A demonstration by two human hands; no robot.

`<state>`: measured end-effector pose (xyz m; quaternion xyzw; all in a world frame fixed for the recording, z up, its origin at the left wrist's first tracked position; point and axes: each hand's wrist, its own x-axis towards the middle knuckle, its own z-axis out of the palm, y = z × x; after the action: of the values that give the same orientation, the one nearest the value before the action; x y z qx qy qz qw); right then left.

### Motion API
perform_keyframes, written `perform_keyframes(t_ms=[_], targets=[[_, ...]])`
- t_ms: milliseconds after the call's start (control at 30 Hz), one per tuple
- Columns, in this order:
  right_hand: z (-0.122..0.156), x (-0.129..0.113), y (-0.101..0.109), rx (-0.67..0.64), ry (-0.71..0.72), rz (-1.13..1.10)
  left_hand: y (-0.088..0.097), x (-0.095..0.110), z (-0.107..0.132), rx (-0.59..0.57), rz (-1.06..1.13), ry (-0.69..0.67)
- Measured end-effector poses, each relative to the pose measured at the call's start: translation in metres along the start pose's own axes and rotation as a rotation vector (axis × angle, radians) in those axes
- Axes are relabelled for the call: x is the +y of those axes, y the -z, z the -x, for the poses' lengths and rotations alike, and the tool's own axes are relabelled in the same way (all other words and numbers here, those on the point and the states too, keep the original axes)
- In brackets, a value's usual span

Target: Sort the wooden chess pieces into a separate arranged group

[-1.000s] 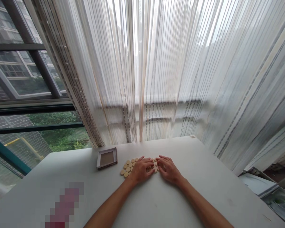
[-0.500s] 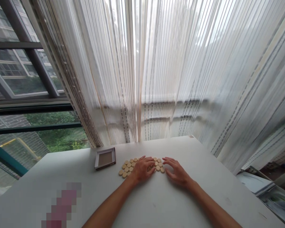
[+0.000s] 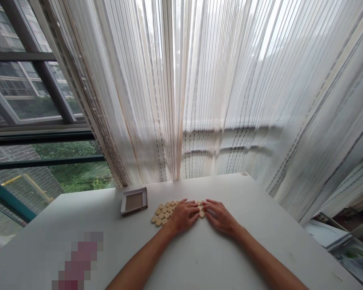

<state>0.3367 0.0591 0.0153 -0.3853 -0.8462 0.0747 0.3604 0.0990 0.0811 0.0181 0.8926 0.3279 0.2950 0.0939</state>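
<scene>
Many small round wooden discs (image 3: 165,214) lie side by side in a flat cluster on the white table (image 3: 199,257). Over the middle of the cluster rests my left hand (image 3: 184,216), palm down with its fingers stretched out, hiding the discs under it. My right hand (image 3: 220,216) lies at the right end, fingers extended and covering the outer discs there. A few discs show in the narrow gap between both hands. Neither hand grasps a disc. Whether the fingertips press on the discs cannot be made out.
A shallow open box or lid (image 3: 134,201) sits on the table left of the discs. A curtain (image 3: 181,100) hangs behind the table's back edge, with an open window at left. A pixelated patch (image 3: 80,257) covers the left front. Containers (image 3: 329,233) stand beyond the right edge.
My right hand has shifted left onto the right-end discs, narrowing the gap between the hands. My left hand has barely moved. The curtain has swayed a little.
</scene>
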Motion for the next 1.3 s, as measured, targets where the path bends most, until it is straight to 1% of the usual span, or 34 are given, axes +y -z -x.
perform_keyframes(t_ms=[100,200,267,333,433,500,567,667,767,900,1067,1300], targets=[[0.001,0.002,-0.001,0.021,-0.012,0.005,0.006,-0.002,-0.002,0.022,0.004,0.003],[0.004,0.004,-0.002,0.057,-0.042,0.019,0.02,-0.013,0.002,0.076,0.0,0.044],[0.004,0.004,-0.004,0.079,-0.059,0.025,0.033,-0.023,0.009,0.099,-0.003,0.069],[0.001,0.001,-0.008,0.093,-0.063,0.024,0.046,-0.031,0.019,0.096,-0.003,0.078],[-0.008,-0.008,-0.017,0.09,-0.035,0.008,0.056,-0.035,0.031,0.06,-0.003,0.062],[-0.016,-0.014,-0.024,0.077,-0.004,-0.003,0.055,-0.032,0.035,0.036,-0.006,0.047],[-0.022,-0.019,-0.028,0.065,0.022,-0.008,0.049,-0.029,0.034,0.022,-0.014,0.038],[-0.026,-0.021,-0.029,0.052,0.043,-0.001,0.037,-0.025,0.028,0.008,-0.027,0.038],[-0.026,-0.021,-0.028,0.034,0.052,0.012,0.03,-0.023,0.024,0.008,-0.035,0.057],[-0.025,-0.022,-0.03,0.017,0.059,0.026,0.028,-0.022,0.025,0.008,-0.044,0.081],[-0.025,-0.023,-0.032,0.024,0.051,0.037,0.028,-0.022,0.025,-0.002,-0.056,0.09],[-0.024,-0.024,-0.032,0.032,0.046,0.038,0.021,-0.019,0.022,0.0,-0.069,0.101]])
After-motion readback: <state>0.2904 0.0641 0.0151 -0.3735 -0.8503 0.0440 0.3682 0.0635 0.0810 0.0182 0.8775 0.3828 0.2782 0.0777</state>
